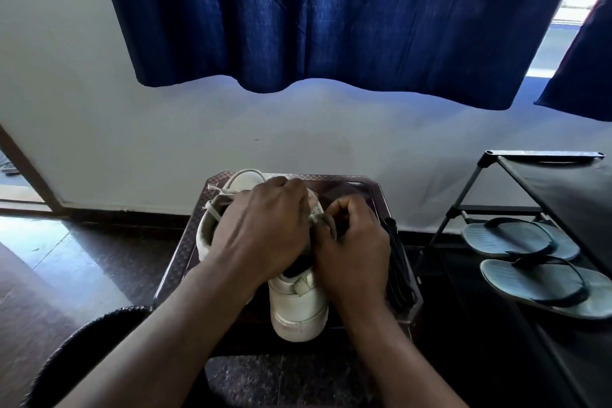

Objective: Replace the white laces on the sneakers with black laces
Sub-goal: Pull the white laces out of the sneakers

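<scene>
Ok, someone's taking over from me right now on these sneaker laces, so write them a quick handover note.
Left hand: fingers curled over the near sneaker, steadying it on the table.
Right hand: pinches the white lace at the eyelets.
Black laces: bundled on the table, right of that sneaker, nobody holding them.
Second sneaker: to the left, a white lace end showing on it.
Done: no black lace threaded that I can see.
Left: pull the white laces out of both, then thread the black.

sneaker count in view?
2. Near sneaker stands on the table, heel toward camera, left hand holding it, right hand pinching its white lace. Second sneaker sits left of it, partly hidden behind the left hand. No others visible.
</scene>
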A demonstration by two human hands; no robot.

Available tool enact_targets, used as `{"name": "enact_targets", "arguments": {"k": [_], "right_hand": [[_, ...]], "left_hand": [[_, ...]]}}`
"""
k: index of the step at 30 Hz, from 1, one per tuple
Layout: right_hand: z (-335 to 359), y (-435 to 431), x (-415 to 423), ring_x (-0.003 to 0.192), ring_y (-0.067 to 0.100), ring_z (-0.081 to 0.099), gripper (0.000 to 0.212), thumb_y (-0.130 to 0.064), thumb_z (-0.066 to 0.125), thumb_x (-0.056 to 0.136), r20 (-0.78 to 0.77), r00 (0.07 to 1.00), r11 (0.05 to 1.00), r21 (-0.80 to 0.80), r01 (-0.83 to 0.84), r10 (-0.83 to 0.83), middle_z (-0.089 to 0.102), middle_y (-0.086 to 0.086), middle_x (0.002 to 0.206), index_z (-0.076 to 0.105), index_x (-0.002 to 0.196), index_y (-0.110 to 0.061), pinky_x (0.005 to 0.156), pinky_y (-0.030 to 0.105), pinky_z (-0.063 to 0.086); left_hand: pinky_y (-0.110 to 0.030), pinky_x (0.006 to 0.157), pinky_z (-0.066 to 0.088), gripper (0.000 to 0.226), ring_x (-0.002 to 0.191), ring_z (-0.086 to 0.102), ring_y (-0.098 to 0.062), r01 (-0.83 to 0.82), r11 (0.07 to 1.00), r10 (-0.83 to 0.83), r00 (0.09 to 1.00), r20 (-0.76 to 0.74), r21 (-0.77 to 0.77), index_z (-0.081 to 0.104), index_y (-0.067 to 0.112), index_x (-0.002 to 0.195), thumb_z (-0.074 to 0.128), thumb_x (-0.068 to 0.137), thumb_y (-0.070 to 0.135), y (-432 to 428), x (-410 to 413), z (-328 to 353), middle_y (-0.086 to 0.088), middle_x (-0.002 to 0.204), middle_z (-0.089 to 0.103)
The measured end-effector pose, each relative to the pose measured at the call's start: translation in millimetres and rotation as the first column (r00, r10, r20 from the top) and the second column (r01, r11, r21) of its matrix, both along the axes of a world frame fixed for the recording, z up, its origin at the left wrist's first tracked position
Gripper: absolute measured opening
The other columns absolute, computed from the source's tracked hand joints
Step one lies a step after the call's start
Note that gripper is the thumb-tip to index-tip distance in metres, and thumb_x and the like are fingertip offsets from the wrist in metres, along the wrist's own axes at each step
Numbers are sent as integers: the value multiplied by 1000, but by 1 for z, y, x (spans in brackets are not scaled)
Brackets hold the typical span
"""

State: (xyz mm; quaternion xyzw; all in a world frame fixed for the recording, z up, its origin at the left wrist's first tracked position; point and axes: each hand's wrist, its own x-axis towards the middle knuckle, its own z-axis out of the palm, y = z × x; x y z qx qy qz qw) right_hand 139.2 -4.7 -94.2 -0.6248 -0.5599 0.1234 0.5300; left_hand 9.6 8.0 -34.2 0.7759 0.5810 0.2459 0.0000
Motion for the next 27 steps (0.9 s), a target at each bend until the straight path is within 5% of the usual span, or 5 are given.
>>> {"name": "enact_targets", "arguments": {"k": [4, 11, 15, 18, 27], "right_hand": [[2, 0, 0, 75, 6, 58, 17, -30, 73, 81, -6, 1000, 1000, -19, -4, 4, 64, -12, 86, 57, 83, -27, 64, 30, 43], [3, 0, 1, 76, 9, 59, 15, -22, 69, 77, -3, 1000, 999, -41, -7, 7, 63, -12, 88, 58, 85, -27, 65, 33, 46], [3, 0, 1, 76, 8, 58, 14, -23, 70, 78, -8, 1000, 999, -46, -5, 5, 64, -11, 88, 58, 85, -26, 64, 30, 42], [2, 0, 1, 75, 7, 59, 14, -23, 70, 78, -11, 1000, 999, -44, -13, 12, 64, -11, 87, 58, 84, -27, 61, 24, 40], [4, -3, -2, 76, 10, 61, 14, -35, 55, 78, -69, 997, 1000, -6, 26, -27, 65, -10, 86, 58, 91, -30, 63, 31, 46]], "left_hand": [[-39, 73, 52, 21, 90, 67, -29, -37, 995, 23, 989, -149, -90, 70, 24, 102, 55, 95, 36, -1, 2, 5, 0, 102, 58], [-38, 82, 53, 10, 96, 66, -17, -20, 978, 89, 939, 331, -205, 66, 27, 96, 59, 100, 21, 10, -5, -2, 12, 103, 71], [-30, 73, 50, 15, 87, 62, -10, -32, 972, 117, 925, 362, -232, 61, 27, 88, 58, 99, 17, 11, -5, -3, 9, 89, 68], [-43, 80, 54, 17, 90, 65, -13, -32, 973, 126, 904, 408, -230, 62, 27, 86, 57, 98, 16, 14, -7, -5, 11, 92, 70], [-44, 68, 56, 8, 81, 63, -33, -103, 994, 107, 979, 171, -33, 58, 23, 90, 50, 88, 24, -2, -9, 1, -4, 78, 66]]}}
